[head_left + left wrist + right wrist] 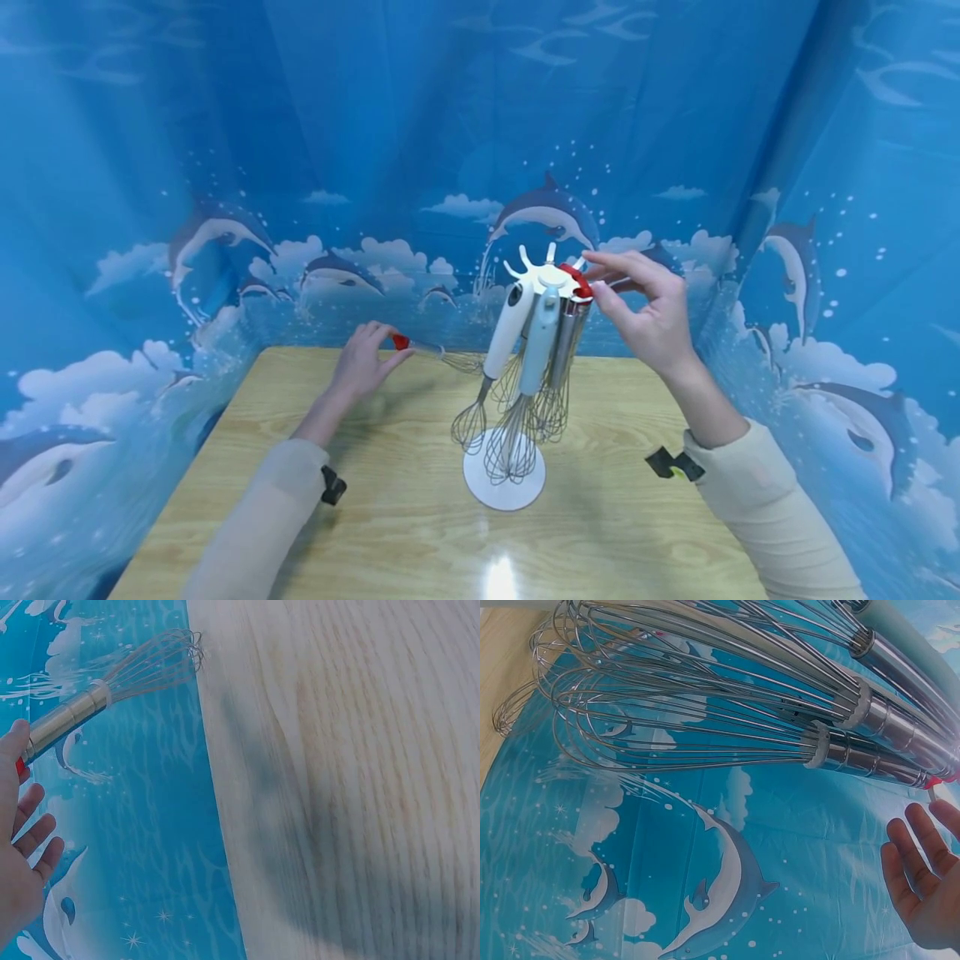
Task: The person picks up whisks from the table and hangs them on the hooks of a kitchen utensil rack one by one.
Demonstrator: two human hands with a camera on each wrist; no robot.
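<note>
My left hand (363, 360) pinches a metal-handled whisk (67, 718) by its red end, near the table's back left edge. That whisk lies roughly level, its wires pointing right toward a white rotating-style utensil rack (534, 275). From the rack's hooks hang a white-handled whisk (508, 332), a light blue-handled whisk (541, 346) and metal-handled whisks (562, 346) with red ends. At the rack's right side my right hand (651, 312) pinches the red end of a metal-handled whisk (866, 756) between thumb and index finger. In the right wrist view, its other fingers are spread apart.
The rack's round white base (504, 497) stands on a wooden table (405, 483). Blue curtains (375, 167) printed with dolphins surround the table at the back and sides. Some hooks at the rack's back left carry nothing.
</note>
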